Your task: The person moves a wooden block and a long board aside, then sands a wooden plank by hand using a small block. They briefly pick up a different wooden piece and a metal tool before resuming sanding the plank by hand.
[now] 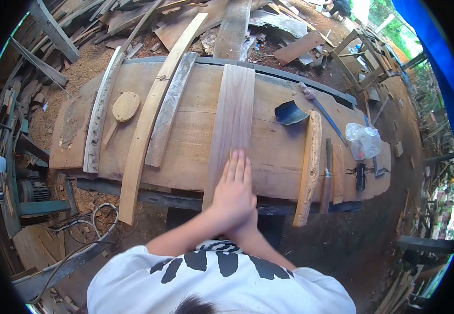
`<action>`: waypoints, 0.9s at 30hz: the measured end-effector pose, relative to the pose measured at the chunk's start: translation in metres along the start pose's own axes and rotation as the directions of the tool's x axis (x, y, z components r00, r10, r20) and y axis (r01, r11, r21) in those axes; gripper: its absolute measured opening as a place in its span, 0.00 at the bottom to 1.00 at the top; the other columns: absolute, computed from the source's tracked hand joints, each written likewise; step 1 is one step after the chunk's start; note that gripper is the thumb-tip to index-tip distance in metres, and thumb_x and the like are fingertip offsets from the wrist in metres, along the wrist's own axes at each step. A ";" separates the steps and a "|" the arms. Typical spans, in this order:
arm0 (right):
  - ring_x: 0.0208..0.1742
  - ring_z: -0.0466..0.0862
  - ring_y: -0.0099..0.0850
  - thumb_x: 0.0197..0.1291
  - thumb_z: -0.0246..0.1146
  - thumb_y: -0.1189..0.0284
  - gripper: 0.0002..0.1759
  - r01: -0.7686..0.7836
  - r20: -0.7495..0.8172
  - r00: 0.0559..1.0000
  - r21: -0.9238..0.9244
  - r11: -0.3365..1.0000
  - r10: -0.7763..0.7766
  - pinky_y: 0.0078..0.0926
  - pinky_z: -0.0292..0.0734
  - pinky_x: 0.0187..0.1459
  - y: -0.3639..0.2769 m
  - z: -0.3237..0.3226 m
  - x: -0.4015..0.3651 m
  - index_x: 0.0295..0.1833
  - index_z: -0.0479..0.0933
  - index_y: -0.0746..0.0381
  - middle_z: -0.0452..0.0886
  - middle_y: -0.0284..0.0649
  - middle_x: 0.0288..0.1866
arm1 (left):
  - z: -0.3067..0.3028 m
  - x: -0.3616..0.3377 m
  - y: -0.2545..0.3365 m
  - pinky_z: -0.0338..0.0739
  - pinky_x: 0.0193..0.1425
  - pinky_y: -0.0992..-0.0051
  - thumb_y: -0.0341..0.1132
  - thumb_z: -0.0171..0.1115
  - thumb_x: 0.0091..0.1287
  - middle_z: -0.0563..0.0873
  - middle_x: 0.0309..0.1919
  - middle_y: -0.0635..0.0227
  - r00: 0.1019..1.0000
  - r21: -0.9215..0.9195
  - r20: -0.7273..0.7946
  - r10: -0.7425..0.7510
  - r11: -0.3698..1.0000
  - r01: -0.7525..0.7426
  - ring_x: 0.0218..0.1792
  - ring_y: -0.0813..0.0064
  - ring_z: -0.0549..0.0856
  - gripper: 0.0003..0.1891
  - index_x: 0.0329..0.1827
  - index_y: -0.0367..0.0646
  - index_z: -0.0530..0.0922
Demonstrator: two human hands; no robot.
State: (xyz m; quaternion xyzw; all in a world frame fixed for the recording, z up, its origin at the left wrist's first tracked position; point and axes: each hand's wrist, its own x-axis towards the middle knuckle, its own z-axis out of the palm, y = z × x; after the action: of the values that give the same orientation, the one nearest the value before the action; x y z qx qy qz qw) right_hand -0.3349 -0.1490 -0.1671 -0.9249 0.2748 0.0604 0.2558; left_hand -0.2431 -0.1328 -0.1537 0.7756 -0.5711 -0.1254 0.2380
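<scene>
Plank (232, 110): centre frame, flat across bench (185, 152).
Left hand (233, 191): pressed on plank's near end, fingers straight, close together.
Right hand (248, 222): under the left; finger state cannot be told.
Progress: likely early; upper length untouched, tools (327, 180) at right idle.

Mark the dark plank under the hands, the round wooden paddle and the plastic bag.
dark plank (234, 112), head view, bare middle of its face
round wooden paddle (126, 106), head view, centre of its round head
plastic bag (364, 140), head view, its crumpled middle
</scene>
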 end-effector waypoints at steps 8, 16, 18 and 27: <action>0.80 0.54 0.49 0.68 0.53 0.58 0.37 0.183 -0.280 0.941 -0.055 0.982 -0.191 0.48 0.46 0.78 0.033 -0.003 0.118 0.78 0.56 0.62 0.56 0.51 0.80 | -0.009 0.104 -0.050 0.55 0.80 0.54 0.36 0.53 0.67 0.66 0.72 0.36 0.992 0.178 -0.120 0.030 0.984 -0.009 0.76 0.46 0.64 0.32 0.72 0.23 0.62; 0.80 0.57 0.45 0.68 0.52 0.61 0.38 0.011 -0.562 0.748 -0.522 0.853 -0.354 0.42 0.46 0.79 0.079 -0.047 0.351 0.78 0.52 0.70 0.57 0.55 0.79 | -0.033 0.306 -0.133 0.45 0.84 0.63 0.37 0.46 0.71 0.54 0.80 0.49 0.990 0.251 0.075 -0.119 0.963 0.097 0.82 0.58 0.52 0.34 0.79 0.33 0.54; 0.79 0.57 0.48 0.67 0.51 0.62 0.37 -0.159 -0.559 0.745 -0.678 0.718 -0.363 0.45 0.49 0.78 0.051 -0.062 0.300 0.77 0.55 0.66 0.60 0.54 0.78 | -0.030 0.279 -0.124 0.45 0.84 0.62 0.38 0.46 0.72 0.54 0.80 0.48 0.991 0.293 0.068 -0.118 0.952 0.093 0.82 0.56 0.52 0.34 0.79 0.32 0.54; 0.82 0.47 0.56 0.64 0.55 0.53 0.41 0.210 -0.226 0.941 -0.198 0.958 -0.253 0.60 0.38 0.79 -0.004 0.012 0.017 0.78 0.58 0.64 0.56 0.56 0.80 | -0.018 -0.010 -0.028 0.43 0.83 0.53 0.44 0.50 0.72 0.55 0.79 0.42 0.994 -0.010 0.100 0.052 0.999 -0.052 0.81 0.49 0.51 0.36 0.76 0.26 0.56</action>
State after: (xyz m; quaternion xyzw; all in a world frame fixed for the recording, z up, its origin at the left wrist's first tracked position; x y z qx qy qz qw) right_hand -0.3178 -0.1483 -0.1802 -0.9695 0.1875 -0.0633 0.1444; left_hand -0.2144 -0.1131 -0.1535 0.7522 -0.6018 -0.1603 0.2151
